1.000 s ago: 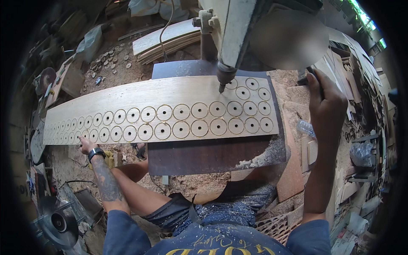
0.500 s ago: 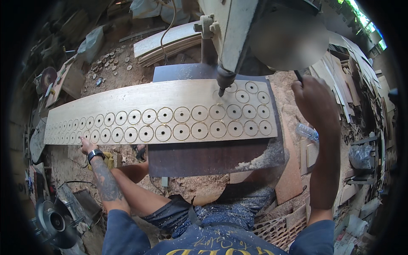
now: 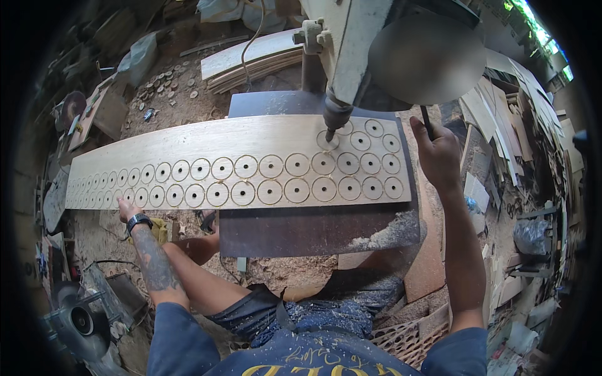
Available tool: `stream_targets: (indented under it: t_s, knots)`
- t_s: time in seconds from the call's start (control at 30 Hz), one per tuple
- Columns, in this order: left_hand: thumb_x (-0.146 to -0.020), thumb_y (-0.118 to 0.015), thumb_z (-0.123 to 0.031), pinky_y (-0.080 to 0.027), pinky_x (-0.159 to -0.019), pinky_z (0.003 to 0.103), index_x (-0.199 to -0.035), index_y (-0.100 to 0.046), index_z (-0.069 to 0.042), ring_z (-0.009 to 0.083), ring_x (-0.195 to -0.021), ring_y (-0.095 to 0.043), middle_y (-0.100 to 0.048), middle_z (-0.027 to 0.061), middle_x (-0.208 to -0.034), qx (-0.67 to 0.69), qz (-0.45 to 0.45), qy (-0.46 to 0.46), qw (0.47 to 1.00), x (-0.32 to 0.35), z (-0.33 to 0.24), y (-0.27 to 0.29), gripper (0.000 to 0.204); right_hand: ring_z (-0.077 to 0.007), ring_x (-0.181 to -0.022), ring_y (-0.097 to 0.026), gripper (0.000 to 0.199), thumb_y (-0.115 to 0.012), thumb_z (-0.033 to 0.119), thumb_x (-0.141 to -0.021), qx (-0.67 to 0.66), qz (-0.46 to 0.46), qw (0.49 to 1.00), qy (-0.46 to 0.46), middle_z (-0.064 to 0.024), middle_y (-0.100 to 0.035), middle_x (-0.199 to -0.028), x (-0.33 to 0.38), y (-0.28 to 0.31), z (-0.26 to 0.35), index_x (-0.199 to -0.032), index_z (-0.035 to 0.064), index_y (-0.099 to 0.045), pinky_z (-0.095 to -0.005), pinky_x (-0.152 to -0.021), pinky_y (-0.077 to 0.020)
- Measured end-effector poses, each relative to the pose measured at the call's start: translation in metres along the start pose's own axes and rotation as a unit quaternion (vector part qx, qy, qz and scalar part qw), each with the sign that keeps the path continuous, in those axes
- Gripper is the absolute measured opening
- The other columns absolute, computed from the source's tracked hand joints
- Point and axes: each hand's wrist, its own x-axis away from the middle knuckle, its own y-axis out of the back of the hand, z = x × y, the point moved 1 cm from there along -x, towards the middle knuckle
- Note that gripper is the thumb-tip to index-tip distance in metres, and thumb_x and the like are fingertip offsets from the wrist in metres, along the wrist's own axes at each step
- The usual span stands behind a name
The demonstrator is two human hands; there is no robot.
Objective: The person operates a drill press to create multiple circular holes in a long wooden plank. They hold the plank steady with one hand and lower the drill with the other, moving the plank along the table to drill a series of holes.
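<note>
A long pale wooden board lies across the drill press table. Two full rows of cut circles with centre holes run along its near side, and several more circles mark the right end. My left hand grips the board's near edge toward the left, thumb on top, other fingers hidden below. Closed round the black feed lever of the drill press is my right hand. The drill chuck points down at a circle in the third row, its bit at the wood.
Behind the table lies a stack of boards, with loose wooden discs on the dusty floor. A fan stands at lower left. Sawdust heaps on the table's right corner, and scrap sheets lean at right.
My right hand has moved left with the lever, which now shows more of its length. A ring around the bit has become clearer. My left hand stays on the board.
</note>
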Motion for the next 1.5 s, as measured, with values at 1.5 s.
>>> stream_targets:
  t_s: [1.5]
  knots:
    - [-0.091, -0.064, -0.049, -0.054, -0.090, 0.040, -0.123, -0.055, 0.015, 0.0320, -0.106, -0.064, -0.061, 0.0233, -0.124, -0.024, -0.034, -0.019, 0.999, -0.008, -0.004, 0.001, 0.072, -0.0287, -0.072, -0.062, 0.035, -0.059, 0.032, -0.097, 0.214, 0.168, 0.962, -0.016, -0.0151, -0.065, -0.078, -0.007, 0.063, 0.040, -0.092, -0.0022, -0.062, -0.0429, -0.073, -0.0498]
